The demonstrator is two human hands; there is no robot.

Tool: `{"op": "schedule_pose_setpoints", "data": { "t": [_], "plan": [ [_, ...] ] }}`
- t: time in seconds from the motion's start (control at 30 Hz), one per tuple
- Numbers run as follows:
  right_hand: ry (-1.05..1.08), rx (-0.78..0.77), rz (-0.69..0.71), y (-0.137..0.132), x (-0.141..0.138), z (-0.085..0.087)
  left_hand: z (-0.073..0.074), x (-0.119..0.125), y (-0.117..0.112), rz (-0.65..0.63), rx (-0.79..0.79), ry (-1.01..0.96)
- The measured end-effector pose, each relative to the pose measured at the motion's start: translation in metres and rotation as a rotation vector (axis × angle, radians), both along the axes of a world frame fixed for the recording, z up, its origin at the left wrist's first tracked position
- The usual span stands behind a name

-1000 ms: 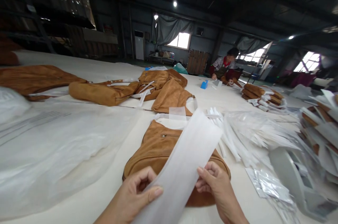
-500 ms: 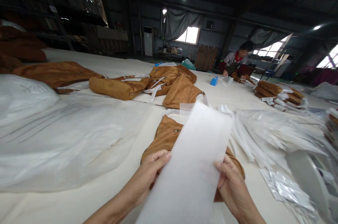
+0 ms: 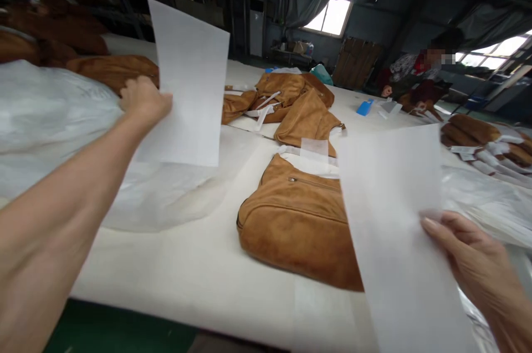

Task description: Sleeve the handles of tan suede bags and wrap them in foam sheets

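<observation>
My left hand (image 3: 145, 101) is closed on the edge of a white sheet (image 3: 193, 87), held up at the left above crumpled plastic. At the right, my right hand (image 3: 469, 253) pinches the edge of a second white sheet (image 3: 394, 214), with the thumb on its near face. Between the two sheets a brown suede-like handbag (image 3: 291, 231) lies on the table (image 3: 178, 270). A zip shows across its upper part, and a translucent strip (image 3: 313, 154) wraps its strap. The right-hand sheet hides the bag's right end.
More brown handbags (image 3: 310, 114) lie beyond. Clear plastic bags (image 3: 54, 114) heap up at the left, and plastic wrapping (image 3: 486, 198) lies at the right. A blue tape dispenser (image 3: 364, 107) stands near a co-worker (image 3: 415, 73) bent over the far side. Stacked brown bags (image 3: 477, 134) sit at the far right.
Both hands were on one white sheet in front of the bag. Now they are spread apart, each with its own sheet, the left one far out to the left. More of the bag shows.
</observation>
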State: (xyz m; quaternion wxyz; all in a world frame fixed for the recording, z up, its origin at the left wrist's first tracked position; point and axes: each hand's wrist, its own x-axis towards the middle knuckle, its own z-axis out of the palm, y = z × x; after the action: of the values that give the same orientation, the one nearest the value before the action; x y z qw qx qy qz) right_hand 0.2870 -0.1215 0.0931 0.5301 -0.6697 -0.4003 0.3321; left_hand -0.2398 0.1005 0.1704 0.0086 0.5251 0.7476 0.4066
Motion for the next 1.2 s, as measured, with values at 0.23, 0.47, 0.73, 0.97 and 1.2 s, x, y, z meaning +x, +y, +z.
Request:
{"op": "schedule_pose_setpoints", "data": {
  "t": [0.23,0.47,0.73,0.97,1.2],
  "plan": [
    [-0.589,-0.008,0.825,0.021,-0.058,0.020,0.024,0.091,-0.112,-0.536,0.311,0.195],
    [-0.497,-0.003,0.964,0.020,-0.066,0.052,0.005,0.141,-0.208,-0.998,0.153,0.287],
    [-0.758,0.015,1.085,0.047,-0.091,0.002,-0.064,0.107,-0.207,-0.789,0.108,0.602],
    [-0.784,0.014,1.067,0.047,-0.087,-0.013,-0.106,0.027,-0.194,-0.650,-0.320,0.922],
    [-0.981,0.003,0.968,0.052,-0.106,-0.011,-0.085,0.004,-0.103,-0.717,-0.254,0.841]
  ]
}}
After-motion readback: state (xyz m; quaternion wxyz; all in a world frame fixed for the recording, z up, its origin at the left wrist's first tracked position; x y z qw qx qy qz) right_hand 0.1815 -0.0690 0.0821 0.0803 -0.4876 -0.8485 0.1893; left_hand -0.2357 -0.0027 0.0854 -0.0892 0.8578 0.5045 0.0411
